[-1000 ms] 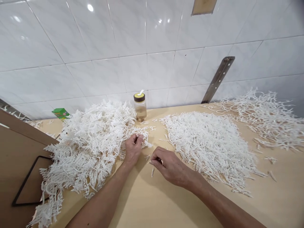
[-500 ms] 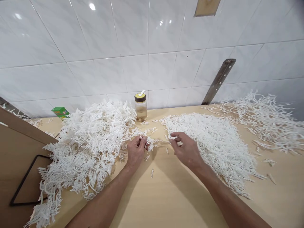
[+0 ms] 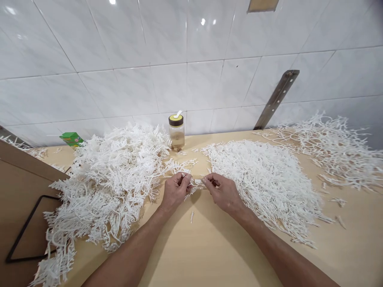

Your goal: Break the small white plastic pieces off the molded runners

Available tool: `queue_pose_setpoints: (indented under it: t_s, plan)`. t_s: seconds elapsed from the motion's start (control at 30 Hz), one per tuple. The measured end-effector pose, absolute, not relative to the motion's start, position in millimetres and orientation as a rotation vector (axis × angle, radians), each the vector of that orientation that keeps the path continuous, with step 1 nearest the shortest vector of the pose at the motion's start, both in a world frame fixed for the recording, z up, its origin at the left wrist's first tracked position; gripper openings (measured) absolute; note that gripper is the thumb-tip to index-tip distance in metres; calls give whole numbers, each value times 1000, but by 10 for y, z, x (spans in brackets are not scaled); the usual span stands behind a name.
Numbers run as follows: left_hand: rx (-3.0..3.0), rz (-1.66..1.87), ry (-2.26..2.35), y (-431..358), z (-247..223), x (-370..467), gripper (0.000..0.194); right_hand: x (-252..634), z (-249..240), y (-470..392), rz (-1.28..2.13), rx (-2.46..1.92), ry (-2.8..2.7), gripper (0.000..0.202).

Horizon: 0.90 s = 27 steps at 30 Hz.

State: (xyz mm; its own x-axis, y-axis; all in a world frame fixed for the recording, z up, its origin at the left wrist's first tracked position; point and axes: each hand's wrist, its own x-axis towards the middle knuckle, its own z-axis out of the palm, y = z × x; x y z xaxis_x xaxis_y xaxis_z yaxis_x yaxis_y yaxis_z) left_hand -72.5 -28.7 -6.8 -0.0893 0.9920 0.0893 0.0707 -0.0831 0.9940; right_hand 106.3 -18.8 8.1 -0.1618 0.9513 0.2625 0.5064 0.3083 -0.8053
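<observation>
Between my two hands is a small white branched plastic-looking sprig (image 3: 197,182). My left hand (image 3: 176,192) pinches its left side with thumb and fingers. At its right side, my right hand (image 3: 223,191) is closed in a pinch on a thin tip of it. Left of my left hand rises a large tangled heap of white branched sprigs (image 3: 119,171). Beside my right hand lies a flatter, denser pile of short white pieces (image 3: 266,183). One loose white bit (image 3: 192,217) rests on the table just below my hands.
A lidded jar of pale brown liquid (image 3: 177,137) stands by the tiled wall. Bare, stem-like white branches (image 3: 338,147) lie far right. A green carton (image 3: 72,138) sits behind the left heap, and a brown box-like panel (image 3: 24,199) edges the table (image 3: 203,255) at left.
My right hand has moved left and in towards my left hand, and its fingers now meet the sprig. The view has shifted slightly.
</observation>
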Motion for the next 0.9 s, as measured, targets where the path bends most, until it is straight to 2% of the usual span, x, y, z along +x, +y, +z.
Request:
queue_pose_setpoints:
  t_s: [0.23,0.43,0.9]
  plan:
    - [1450,1266,1240,-299,-27,-760,30,1049,90,-192,1097,-1301,-1494,36]
    - [1481,1213,1300,-277,-54,-773,19,1034,84,-194,1208,-1249,-1435,35]
    - [1501,1190,1295,-275,0,-775,24,1002,44,-203,1307,-1256,-1401,34]
